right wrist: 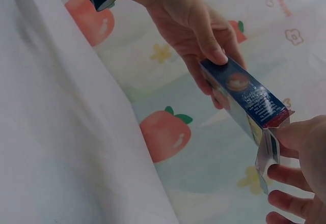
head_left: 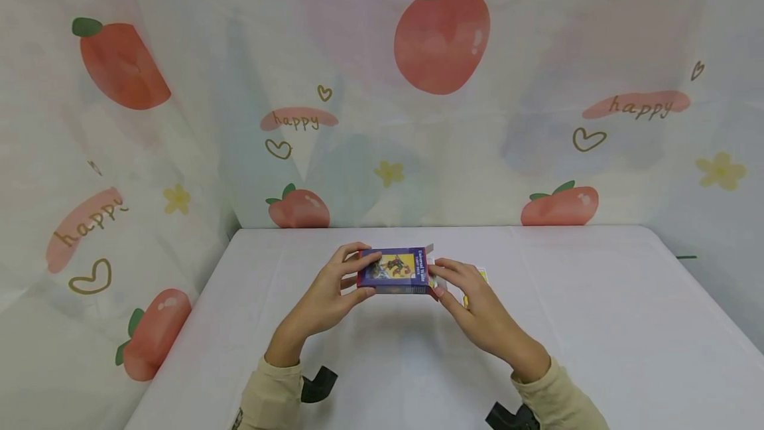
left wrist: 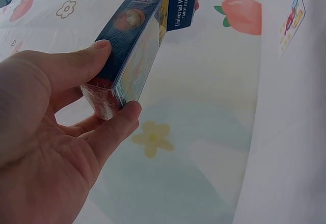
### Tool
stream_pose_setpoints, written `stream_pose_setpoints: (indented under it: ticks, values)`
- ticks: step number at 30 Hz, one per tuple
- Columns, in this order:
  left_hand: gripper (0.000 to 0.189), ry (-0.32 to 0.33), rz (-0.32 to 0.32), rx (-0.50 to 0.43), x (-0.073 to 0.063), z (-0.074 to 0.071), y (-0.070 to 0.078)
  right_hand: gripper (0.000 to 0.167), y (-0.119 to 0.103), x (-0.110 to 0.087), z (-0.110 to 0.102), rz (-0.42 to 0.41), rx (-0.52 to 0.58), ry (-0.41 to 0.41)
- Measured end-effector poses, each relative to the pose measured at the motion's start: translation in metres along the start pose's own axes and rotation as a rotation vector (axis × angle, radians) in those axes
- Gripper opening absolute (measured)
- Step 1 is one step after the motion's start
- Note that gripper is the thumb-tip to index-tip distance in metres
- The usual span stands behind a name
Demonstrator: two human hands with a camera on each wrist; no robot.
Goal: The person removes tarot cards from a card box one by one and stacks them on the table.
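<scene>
A blue tarot card box [head_left: 394, 271] marked "Universal Waite Tarot Deck" is held level above the table, its right end open. My left hand [head_left: 325, 294] grips its left end, thumb on one narrow side and fingers on the opposite side and top face; clear wrap shows at that end in the left wrist view. At the open end, my right hand [head_left: 480, 307] pinches the box's edge and flap between thumb and fingers. The raised flap [left wrist: 182, 5] stands out from the box. Behind the right hand, a card [head_left: 483, 275] lies on the table, partly hidden.
A white cloth covers the table [head_left: 382, 377]. Behind and to the left hangs a fabric backdrop [head_left: 358, 52] printed with fruit, hearts and flowers. Black wrist mounts [head_left: 319, 385] sit by both sleeves.
</scene>
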State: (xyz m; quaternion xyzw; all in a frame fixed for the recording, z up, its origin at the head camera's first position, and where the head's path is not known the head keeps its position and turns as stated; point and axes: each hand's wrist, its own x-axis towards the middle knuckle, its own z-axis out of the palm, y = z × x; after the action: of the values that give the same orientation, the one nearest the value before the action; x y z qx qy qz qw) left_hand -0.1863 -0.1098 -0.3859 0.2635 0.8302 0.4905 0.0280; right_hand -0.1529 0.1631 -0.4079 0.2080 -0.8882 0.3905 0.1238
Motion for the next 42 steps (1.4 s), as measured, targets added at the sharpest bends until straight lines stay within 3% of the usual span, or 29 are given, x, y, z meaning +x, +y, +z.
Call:
stream_pose_setpoints:
  ticks: [23,36,42]
  values:
    - [0.056,0.018,-0.004,0.005,0.001,-0.001,-0.001,0.043,0.004,0.004,-0.006,0.028,0.025,0.101]
    - [0.056,0.016,-0.015,-0.001,0.001,-0.001,-0.001,0.044,0.004,0.004,-0.011,0.096,0.158,0.102]
    - [0.056,0.021,-0.007,-0.008,0.001,-0.001,-0.002,0.040,0.005,0.005,-0.011,0.082,0.178,0.140]
